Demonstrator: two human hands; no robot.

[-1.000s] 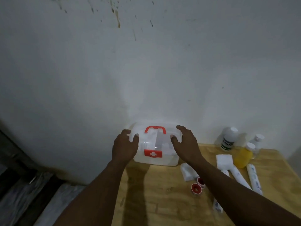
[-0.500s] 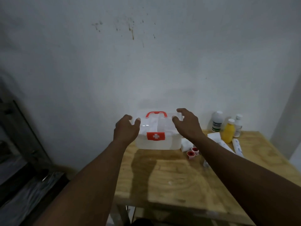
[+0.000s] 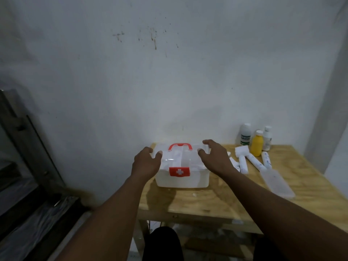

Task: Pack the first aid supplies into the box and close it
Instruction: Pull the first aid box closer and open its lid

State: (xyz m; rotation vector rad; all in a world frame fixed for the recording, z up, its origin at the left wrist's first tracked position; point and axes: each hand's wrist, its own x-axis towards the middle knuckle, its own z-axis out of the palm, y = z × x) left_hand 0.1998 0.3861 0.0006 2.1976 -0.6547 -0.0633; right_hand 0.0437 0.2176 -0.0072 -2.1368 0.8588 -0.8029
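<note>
Both hands are spread with fingers apart, gripping nothing firmly: the left hand (image 3: 146, 163) cups the left end of the first aid box (image 3: 182, 166) with its thumb on the lid, and the right hand (image 3: 214, 159) curves around the right end, though whether that palm touches cannot be told. The white box, lid shut with its red handle (image 3: 180, 146) up and a red cross latch (image 3: 179, 171) in front, sits on the wooden tabletop (image 3: 226, 196) close to the wall. To its right lie white rolled bandages (image 3: 254, 162), a clear flat tray (image 3: 276, 182) and a white pad (image 3: 242, 150), with a yellow bottle (image 3: 257, 146) between two white bottles (image 3: 245, 134) at the back.
</note>
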